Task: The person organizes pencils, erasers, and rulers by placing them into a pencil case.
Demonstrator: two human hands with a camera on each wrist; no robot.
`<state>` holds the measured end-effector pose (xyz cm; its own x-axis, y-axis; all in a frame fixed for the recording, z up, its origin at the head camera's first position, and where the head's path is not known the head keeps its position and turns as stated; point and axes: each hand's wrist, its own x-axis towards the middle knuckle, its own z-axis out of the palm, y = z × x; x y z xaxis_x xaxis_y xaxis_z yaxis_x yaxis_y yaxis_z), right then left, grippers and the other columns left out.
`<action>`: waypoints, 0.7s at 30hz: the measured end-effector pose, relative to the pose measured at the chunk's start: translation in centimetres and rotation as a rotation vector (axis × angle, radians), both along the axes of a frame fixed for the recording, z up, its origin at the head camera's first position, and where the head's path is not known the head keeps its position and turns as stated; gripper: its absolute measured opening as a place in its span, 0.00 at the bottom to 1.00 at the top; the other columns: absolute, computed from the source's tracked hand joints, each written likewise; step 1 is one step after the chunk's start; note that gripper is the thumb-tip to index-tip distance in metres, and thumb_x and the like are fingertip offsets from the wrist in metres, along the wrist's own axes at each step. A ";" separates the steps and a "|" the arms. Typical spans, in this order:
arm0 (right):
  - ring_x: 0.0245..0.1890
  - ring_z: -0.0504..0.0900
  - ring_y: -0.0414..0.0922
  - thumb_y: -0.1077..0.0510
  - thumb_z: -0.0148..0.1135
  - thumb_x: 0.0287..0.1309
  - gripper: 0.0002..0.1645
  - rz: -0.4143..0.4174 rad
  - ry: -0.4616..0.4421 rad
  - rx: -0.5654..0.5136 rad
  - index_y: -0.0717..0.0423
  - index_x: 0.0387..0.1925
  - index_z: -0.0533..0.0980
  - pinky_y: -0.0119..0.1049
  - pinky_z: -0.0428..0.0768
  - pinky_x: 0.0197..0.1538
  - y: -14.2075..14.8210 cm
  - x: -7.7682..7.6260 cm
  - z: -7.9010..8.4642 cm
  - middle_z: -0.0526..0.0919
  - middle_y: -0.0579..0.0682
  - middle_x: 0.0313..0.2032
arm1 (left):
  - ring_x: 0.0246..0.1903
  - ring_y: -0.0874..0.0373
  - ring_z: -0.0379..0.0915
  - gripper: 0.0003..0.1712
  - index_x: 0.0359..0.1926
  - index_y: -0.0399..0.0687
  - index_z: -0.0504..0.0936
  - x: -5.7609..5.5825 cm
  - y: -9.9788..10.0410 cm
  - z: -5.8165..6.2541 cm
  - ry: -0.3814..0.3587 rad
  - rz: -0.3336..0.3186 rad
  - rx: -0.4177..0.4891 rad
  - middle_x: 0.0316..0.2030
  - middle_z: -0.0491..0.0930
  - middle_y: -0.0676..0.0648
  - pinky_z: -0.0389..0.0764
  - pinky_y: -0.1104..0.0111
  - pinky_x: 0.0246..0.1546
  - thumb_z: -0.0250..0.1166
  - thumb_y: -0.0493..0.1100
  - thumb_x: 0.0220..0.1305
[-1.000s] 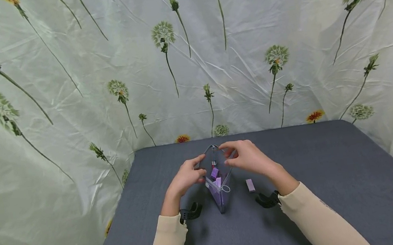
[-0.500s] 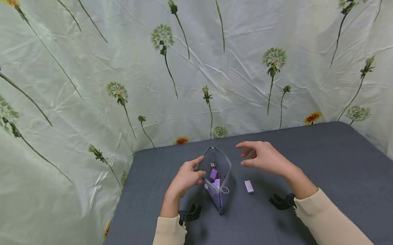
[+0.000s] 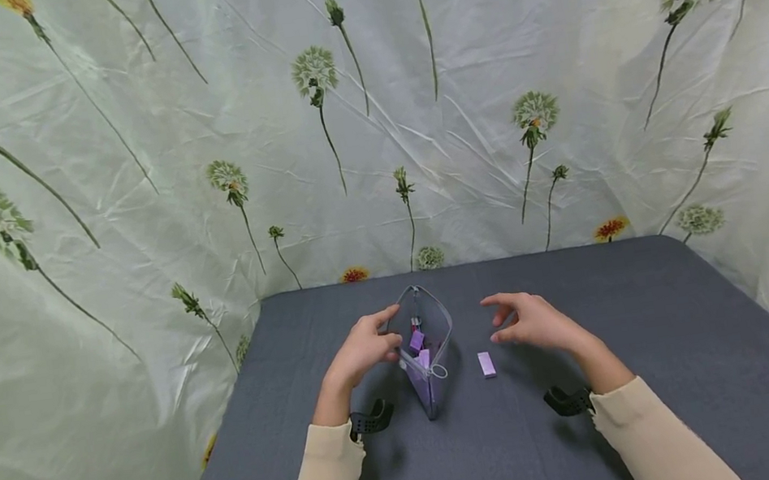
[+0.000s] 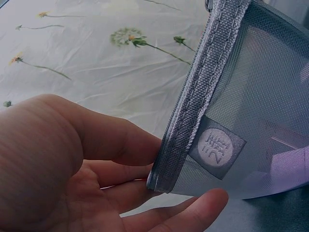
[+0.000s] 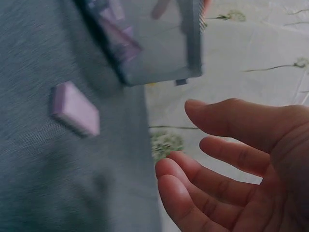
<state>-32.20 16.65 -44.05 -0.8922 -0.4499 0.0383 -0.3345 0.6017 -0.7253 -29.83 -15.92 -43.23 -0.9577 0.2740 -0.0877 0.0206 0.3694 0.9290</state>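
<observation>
A grey mesh zip pouch [image 3: 422,389] stands unzipped on the table, its mouth spread wide. Inside it are purple blocks [image 3: 417,340] and some thin items with red, too small to make out. My left hand [image 3: 363,349] pinches the pouch's left rim; in the left wrist view the thumb and fingers [image 4: 128,142] hold the zip edge beside a square label [image 4: 217,147]. To the right of the pouch a small lilac block [image 3: 486,364] lies on the table. My right hand [image 3: 538,326] hovers above and right of that block, fingers loosely bent, touching nothing.
A dark grey cloth covers the table [image 3: 627,337]. Behind it hangs a pale curtain [image 3: 473,137] printed with dandelions. Both wrists carry black straps, the left strap [image 3: 373,418] near the pouch's base.
My right hand has let go of the pouch's right rim and moved right, then slightly down, away from it. The left hand has stayed on the pouch, which remains spread.
</observation>
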 end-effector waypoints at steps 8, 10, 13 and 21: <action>0.30 0.81 0.46 0.62 0.74 0.54 0.41 0.014 -0.095 0.001 0.60 0.69 0.70 0.41 0.81 0.32 0.2 -0.4 -2.5 0.81 0.56 0.40 | 0.18 0.56 0.62 0.38 0.78 0.49 0.61 0.1 -0.1 0.2 -0.002 -0.006 -0.004 0.71 0.62 0.35 0.79 0.49 0.43 0.59 0.34 0.69; 0.29 0.81 0.46 0.62 0.74 0.54 0.41 0.008 -0.106 0.008 0.60 0.69 0.70 0.41 0.80 0.32 0.2 -0.5 -2.8 0.81 0.54 0.39 | 0.19 0.56 0.63 0.38 0.78 0.49 0.61 0.0 -0.1 0.1 0.000 -0.006 0.004 0.74 0.59 0.39 0.79 0.48 0.44 0.59 0.34 0.69; 0.27 0.80 0.46 0.62 0.75 0.53 0.42 0.009 -0.114 0.016 0.60 0.69 0.70 0.41 0.80 0.31 0.2 -0.7 -3.1 0.80 0.52 0.37 | 0.21 0.57 0.65 0.37 0.77 0.50 0.61 -0.2 -0.1 0.0 0.005 -0.002 0.009 0.75 0.57 0.41 0.79 0.48 0.46 0.59 0.33 0.69; 0.25 0.78 0.46 0.60 0.77 0.51 0.41 0.040 -0.119 0.021 0.58 0.67 0.72 0.41 0.77 0.29 0.1 -1.1 -4.3 0.81 0.53 0.37 | 0.21 0.58 0.62 0.38 0.78 0.51 0.61 -0.3 -0.2 -0.1 -0.011 0.004 0.010 0.75 0.56 0.40 0.79 0.46 0.48 0.59 0.32 0.69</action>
<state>-33.34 16.79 -48.34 -0.8711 -0.4851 -0.0765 -0.2713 0.6052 -0.7484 -30.15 -16.14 -43.38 -0.9577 0.2715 -0.0950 0.0095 0.3600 0.9329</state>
